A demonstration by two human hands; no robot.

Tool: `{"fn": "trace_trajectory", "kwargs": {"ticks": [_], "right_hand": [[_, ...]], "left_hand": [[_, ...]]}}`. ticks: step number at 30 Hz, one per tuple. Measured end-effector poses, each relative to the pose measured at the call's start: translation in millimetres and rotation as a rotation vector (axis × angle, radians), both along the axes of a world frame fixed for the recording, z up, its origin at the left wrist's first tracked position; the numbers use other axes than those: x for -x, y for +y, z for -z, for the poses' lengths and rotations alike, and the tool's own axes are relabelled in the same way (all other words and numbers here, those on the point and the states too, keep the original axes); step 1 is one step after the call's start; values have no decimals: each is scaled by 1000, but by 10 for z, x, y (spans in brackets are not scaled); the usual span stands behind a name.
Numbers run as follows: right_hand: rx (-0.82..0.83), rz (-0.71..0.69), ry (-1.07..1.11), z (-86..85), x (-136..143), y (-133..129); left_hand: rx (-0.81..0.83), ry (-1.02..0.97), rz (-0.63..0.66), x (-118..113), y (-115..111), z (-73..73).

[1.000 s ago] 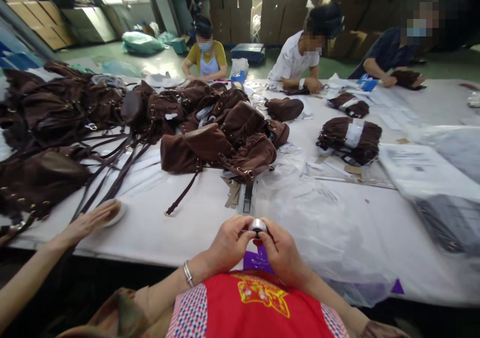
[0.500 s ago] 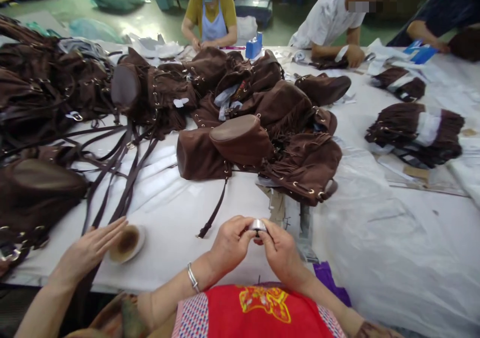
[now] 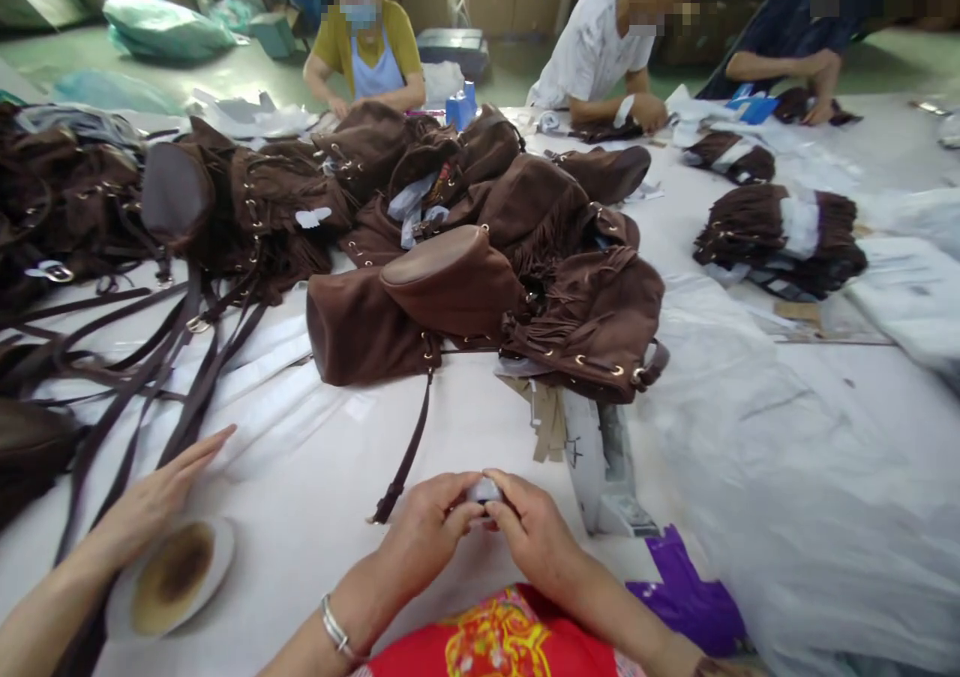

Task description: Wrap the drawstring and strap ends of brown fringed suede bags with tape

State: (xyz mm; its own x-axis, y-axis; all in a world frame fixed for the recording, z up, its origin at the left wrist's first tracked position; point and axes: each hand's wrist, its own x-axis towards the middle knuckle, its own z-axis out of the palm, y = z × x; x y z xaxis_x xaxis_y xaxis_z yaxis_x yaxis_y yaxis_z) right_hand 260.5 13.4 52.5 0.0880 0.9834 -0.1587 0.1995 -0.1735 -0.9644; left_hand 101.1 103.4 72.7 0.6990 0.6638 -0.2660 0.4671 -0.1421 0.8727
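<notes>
Between my two hands is a small silvery object (image 3: 484,490), pinched by the fingertips of both, just above the red apron (image 3: 499,637). My left hand (image 3: 431,527), with a silver bangle at the wrist, grips its left side. On the right side, my right hand (image 3: 534,527) has thumb and fingers closed on it. What the small object is cannot be made out. A thin dark strap (image 3: 409,452) with a buckle end lies left of my left hand, running down from a brown bag (image 3: 367,327).
Brown fringed bags (image 3: 592,322) are piled ahead. At the lower left another person's hand (image 3: 150,497) is over the table beside a stained round dish (image 3: 172,577). Purple plastic (image 3: 686,592) lies at right, near clear sheeting (image 3: 735,437). Several people work across the table.
The view has shifted, so the bags and people sit farther left. Both my hands still hold the small object, now lower in view. The other person's hand has moved off the dish's edge.
</notes>
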Motion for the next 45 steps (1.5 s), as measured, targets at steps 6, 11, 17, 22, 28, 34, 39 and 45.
{"fn": "trace_trajectory", "kwargs": {"ticks": [6, 11, 17, 22, 28, 34, 39, 45], "right_hand": [[-68, 78, -154, 310, 109, -290], [-171, 103, -336, 347, 199, -582], [-174, 188, -197, 400, 334, -1092], [-161, 275, 80, 307, 466, -1466], [-280, 273, -203, 1, 685, -1644], [-326, 296, -392, -104, 798, -1637], [-452, 442, -702, -183, 129, -1477], [-386, 475, -1024, -446, -1159, -809]], "left_hand": [[-128, 16, -14, 40, -334, 320], [-217, -70, -14, 88, -636, 436], [-280, -185, -109, 261, -1124, 489], [-295, -337, -273, 452, -1485, 398], [-570, -443, -146, 579, -1715, 264], [-734, -419, 12, 626, -1744, 343], [-941, -321, 10, 732, -1490, 634], [-1139, -196, -91, 774, -1162, 1043]]}}
